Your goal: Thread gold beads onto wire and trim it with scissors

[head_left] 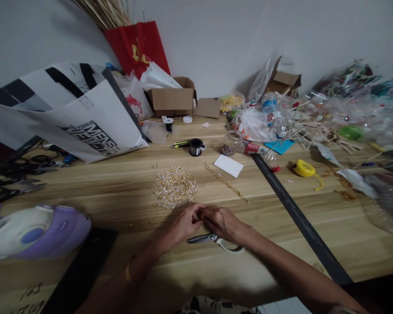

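Observation:
My left hand (187,222) and my right hand (222,221) meet over the wooden table, fingertips pinched together. Whatever lies between the fingers is hidden or too small to make out. Just beyond my left hand lies a heap of gold and clear beads (175,187). A thin gold bead chain (227,183) stretches across the wood, beyond my right hand. Scissors with light handles (216,240) rest on the table beneath my hands, partly covered by my right wrist.
A wire spool (195,147), a white card (228,165) and a jar of beads (229,143) stand farther back. At left are a purple and white device (42,231) and a large paper bag (94,126). A yellow tape measure (304,168) and plastic bottles (330,109) occupy the right.

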Motion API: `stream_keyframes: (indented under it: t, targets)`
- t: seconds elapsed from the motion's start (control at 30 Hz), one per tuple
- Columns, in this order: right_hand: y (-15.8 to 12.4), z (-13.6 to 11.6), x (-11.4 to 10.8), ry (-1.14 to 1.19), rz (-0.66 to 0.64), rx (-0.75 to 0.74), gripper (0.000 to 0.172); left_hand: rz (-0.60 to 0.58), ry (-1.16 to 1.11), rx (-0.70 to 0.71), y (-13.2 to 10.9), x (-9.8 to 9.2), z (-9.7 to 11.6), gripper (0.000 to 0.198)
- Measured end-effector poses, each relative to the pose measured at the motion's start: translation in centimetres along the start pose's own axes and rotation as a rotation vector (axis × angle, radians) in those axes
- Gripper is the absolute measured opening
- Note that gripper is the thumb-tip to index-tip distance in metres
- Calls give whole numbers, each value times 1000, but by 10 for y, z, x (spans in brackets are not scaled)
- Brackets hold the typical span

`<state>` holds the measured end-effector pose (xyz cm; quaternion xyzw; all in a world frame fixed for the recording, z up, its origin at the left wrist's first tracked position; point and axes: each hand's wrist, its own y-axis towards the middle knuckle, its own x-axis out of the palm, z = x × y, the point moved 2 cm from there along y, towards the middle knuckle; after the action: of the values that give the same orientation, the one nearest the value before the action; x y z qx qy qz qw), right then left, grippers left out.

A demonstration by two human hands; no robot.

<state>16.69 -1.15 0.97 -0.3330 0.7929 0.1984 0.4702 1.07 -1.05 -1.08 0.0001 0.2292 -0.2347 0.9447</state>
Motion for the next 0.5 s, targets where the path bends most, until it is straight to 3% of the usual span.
stream_keyframes:
  t: [0.33, 0.5]
  targets:
    - [-4, -7, -1, -106, 58, -17, 16, 36, 63, -36, 1, -5, 11, 13]
    - [-5, -8, -3, -106, 71, -23, 18, 43, 114, -42, 1, -7, 13, 10]
